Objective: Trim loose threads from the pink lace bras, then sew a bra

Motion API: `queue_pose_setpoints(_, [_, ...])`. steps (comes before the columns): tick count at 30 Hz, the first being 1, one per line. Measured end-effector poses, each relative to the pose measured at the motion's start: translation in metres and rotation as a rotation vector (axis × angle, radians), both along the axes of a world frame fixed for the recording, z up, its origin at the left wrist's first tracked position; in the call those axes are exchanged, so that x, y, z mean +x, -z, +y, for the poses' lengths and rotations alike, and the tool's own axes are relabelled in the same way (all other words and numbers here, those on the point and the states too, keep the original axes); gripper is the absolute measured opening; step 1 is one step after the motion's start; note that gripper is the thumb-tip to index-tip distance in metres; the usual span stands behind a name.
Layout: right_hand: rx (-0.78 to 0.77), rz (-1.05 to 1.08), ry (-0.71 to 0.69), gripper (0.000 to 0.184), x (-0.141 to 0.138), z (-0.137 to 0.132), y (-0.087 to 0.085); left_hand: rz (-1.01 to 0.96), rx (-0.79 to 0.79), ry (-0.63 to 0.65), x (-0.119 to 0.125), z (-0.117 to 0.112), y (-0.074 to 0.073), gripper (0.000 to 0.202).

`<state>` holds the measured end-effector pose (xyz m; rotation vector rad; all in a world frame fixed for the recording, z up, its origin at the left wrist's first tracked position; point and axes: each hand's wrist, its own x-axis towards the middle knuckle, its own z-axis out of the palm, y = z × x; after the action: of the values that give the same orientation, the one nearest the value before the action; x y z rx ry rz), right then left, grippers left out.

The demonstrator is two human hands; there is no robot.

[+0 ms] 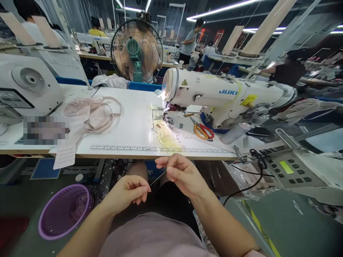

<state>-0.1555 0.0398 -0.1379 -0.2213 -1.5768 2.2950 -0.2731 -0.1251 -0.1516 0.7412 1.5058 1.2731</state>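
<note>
Above my lap, just off the table's front edge, a thin pale strand [158, 177] runs taut between my hands. My left hand [135, 188] pinches its lower end between thumb and fingertips. The upper end is in the pinch of my right hand [183, 175], whose index finger points left. Whether the strand is thread or fine elastic I cannot tell. Beyond my hands stands a white sewing machine [198, 91] with its lamp lit. Under its needle area lies clear and yellowish film [163, 135], reaching toward the ruler scale [160, 148] along the table's front.
Orange-and-red-handled scissors [203, 131] lie right of the needle area. Pale pink fabric with straps [99, 114] rests on the table's left side. A purple basket [44, 225] stands on the floor at left, a control box [292, 167] at right. A fan [136, 51] and several people are behind.
</note>
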Motion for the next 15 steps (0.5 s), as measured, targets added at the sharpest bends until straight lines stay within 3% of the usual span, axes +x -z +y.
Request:
queue_pose_setpoints(3, [-0.304,-0.052,-0.042,0.032,0.001,0.001,0.005,-0.046,0.001,-0.001,-0.002,-0.001,0.014,0.02])
queue_pose_setpoints(5, [-0.391,-0.007,-0.022,0.031,0.004,0.006,0.006,-0.053,0.001,0.003,-0.004,-0.002,0.018,0.017])
queue_pose_setpoints(10, [-0.294,0.032,0.159,0.023,0.016,0.03,0.008,-0.068,-0.025,0.035,-0.011,-0.006,0.023,0.017])
queue_pose_setpoints(15, [-0.214,-0.01,0.394,0.024,0.027,0.05,0.017,-0.395,-0.102,-0.005,-0.015,-0.006,0.035,0.015])
